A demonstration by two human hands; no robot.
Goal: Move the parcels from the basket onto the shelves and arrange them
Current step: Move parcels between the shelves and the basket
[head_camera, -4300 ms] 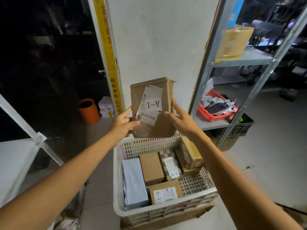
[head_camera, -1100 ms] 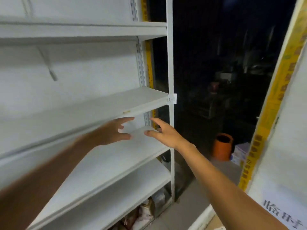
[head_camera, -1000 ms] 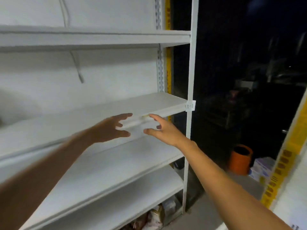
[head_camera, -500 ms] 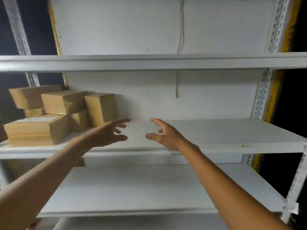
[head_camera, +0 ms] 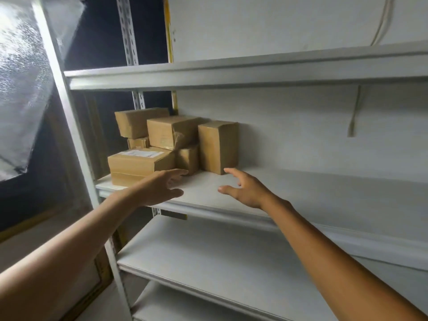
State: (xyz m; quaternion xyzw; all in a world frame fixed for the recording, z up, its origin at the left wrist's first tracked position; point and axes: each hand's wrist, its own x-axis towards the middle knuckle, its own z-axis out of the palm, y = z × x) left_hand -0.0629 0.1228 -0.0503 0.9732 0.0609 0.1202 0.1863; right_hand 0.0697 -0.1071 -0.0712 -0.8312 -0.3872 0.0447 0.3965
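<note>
As the left hand [head_camera: 162,187] and right hand [head_camera: 246,189] are held wide and empty, arranging is judged underway: the upright cardboard parcel [head_camera: 218,147] just beyond needs gripping.

Plain brown cardboard parcels [head_camera: 159,133], one with a white label [head_camera: 140,153], sit on white shelves [head_camera: 324,195]; yellow strip [head_camera: 168,28] behind.

My view: white wall [head_camera: 301,130], metal rack [head_camera: 231,75], dark gap left.
I see a pale cable [head_camera: 354,117] hanging down the wall, a yellow strip [head_camera: 170,38] along its left edge, a perforated upright [head_camera: 127,31] beside that, and a silvery crinkled sheet [head_camera: 20,77] top-left.
</note>
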